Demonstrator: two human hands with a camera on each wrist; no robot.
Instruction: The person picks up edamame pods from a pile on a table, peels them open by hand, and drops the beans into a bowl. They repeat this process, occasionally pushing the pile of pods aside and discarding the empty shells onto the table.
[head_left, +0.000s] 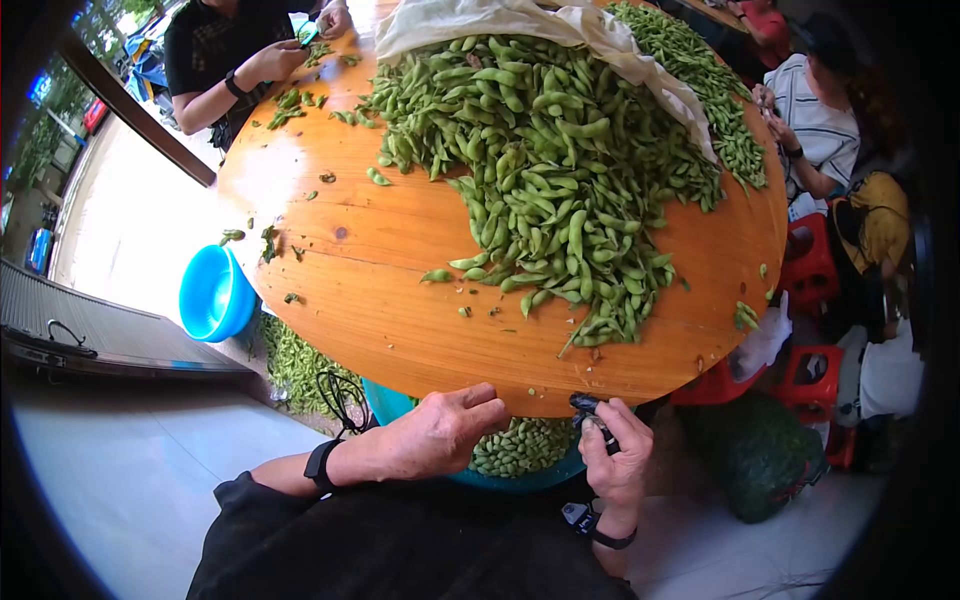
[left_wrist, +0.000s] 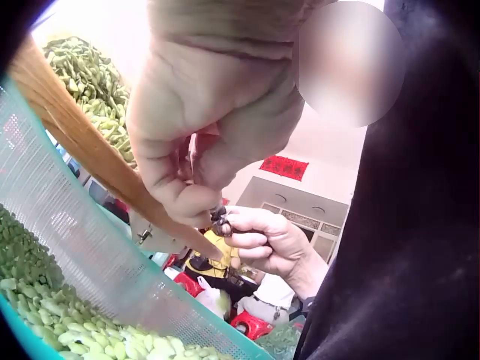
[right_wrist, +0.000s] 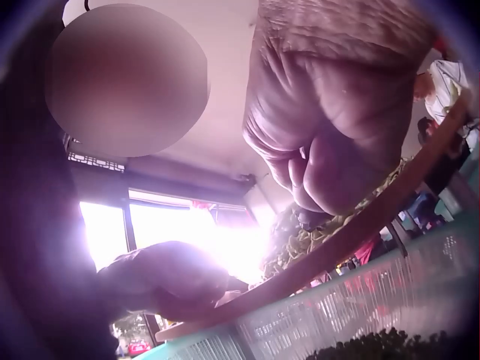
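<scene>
My left hand (head_left: 445,430) is over the table's near edge, fingers bent inward and no object showing between them. To its right, my right hand (head_left: 618,455) grips a small black object (head_left: 583,402) between thumb and fingers, its kind unclear; a dark ring-like part shows beside the fingers. In the left wrist view this dark object (left_wrist: 220,217) overlaps the left fingertips. Below both hands is a teal basket (left_wrist: 67,172) of shelled green beans (head_left: 520,447). A large heap of green soybean pods (head_left: 560,180) lies beyond the hands on the round wooden table (head_left: 340,250).
Pale cloth (head_left: 480,22) lies along the heap's far side. A blue basin (head_left: 215,293) stands left of the table, with more pods (head_left: 300,365) on the floor. People sit at the far left and right. Red stools (head_left: 810,385) and a dark green bag (head_left: 755,455) are at right.
</scene>
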